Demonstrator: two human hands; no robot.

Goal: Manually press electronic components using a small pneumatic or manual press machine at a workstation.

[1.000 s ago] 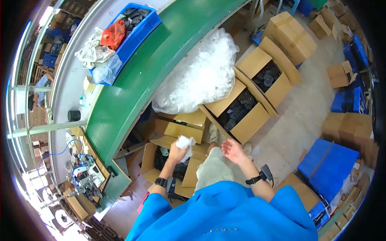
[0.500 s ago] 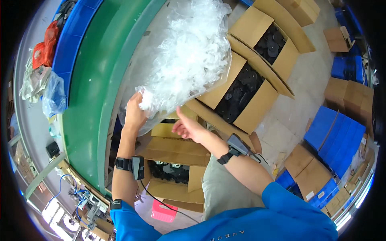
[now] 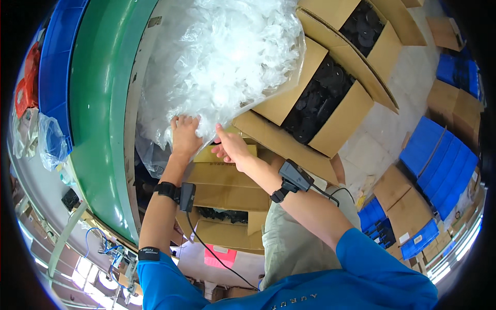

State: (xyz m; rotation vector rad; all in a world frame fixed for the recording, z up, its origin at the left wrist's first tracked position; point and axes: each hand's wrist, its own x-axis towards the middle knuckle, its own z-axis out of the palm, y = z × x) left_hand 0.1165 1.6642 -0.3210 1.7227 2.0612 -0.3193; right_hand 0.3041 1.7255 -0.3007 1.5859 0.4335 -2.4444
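Though filmy, bulky plastic heap [image 3: 227, 62] under left hand [image 3: 186, 136]

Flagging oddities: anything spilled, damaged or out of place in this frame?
Minor untidiness at far left: a crumpled clear bag droops over the edge of the blue crate instead of lying inside. I see no spill from the clear plastic heap at the left hand.
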